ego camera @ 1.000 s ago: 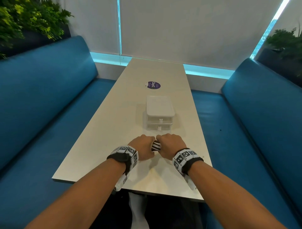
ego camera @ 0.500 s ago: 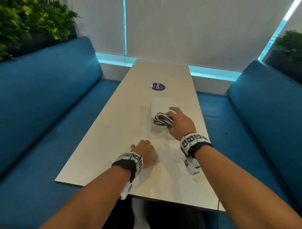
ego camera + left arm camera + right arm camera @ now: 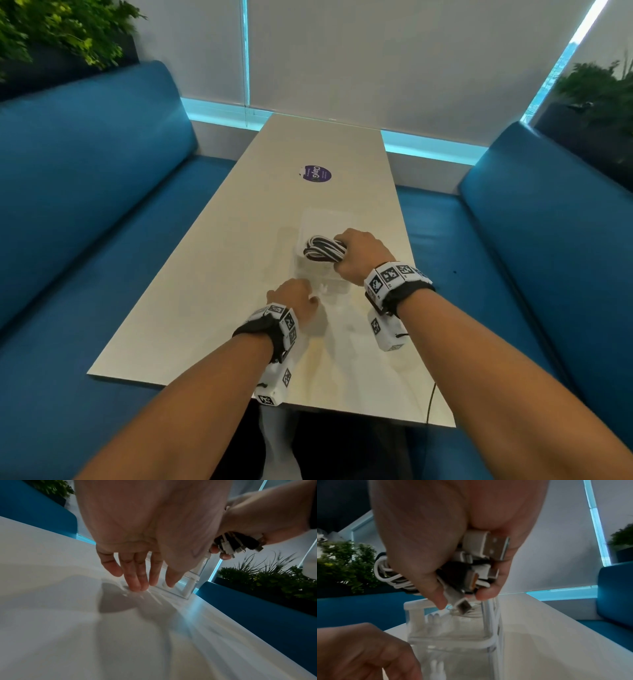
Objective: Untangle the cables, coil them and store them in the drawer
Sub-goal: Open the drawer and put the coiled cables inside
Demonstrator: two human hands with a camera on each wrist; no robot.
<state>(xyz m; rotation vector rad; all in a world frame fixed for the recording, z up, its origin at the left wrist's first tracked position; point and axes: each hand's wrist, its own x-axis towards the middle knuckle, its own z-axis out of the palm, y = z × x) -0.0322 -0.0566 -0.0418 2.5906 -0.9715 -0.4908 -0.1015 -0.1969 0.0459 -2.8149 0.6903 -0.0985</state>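
Note:
A coiled bundle of black and white cables (image 3: pixel 322 249) is gripped in my right hand (image 3: pixel 342 251), which hovers just above the small clear drawer unit (image 3: pixel 325 219) on the table. In the right wrist view the fingers of the right hand (image 3: pixel 460 599) curl round the cables (image 3: pixel 397 580), and several USB plugs (image 3: pixel 493 546) stick out of the fist over the drawer unit (image 3: pixel 453 632). My left hand (image 3: pixel 310 297) holds nothing. Its relaxed fingers (image 3: pixel 137 584) reach the tabletop right at the unit's lower front (image 3: pixel 188 588), whose drawers look closed.
The long white table (image 3: pixel 205 291) carries a purple round sticker (image 3: pixel 317 174) farther back. Blue benches (image 3: pixel 102 205) run along both sides. Plants (image 3: pixel 61 31) stand behind the bench backs. A thin dark wire (image 3: pixel 430 401) hangs off the table's near right edge.
The right hand carried the cable bundle away from the left hand and forward over the drawer unit. The left hand let go and slid forward to the unit's front.

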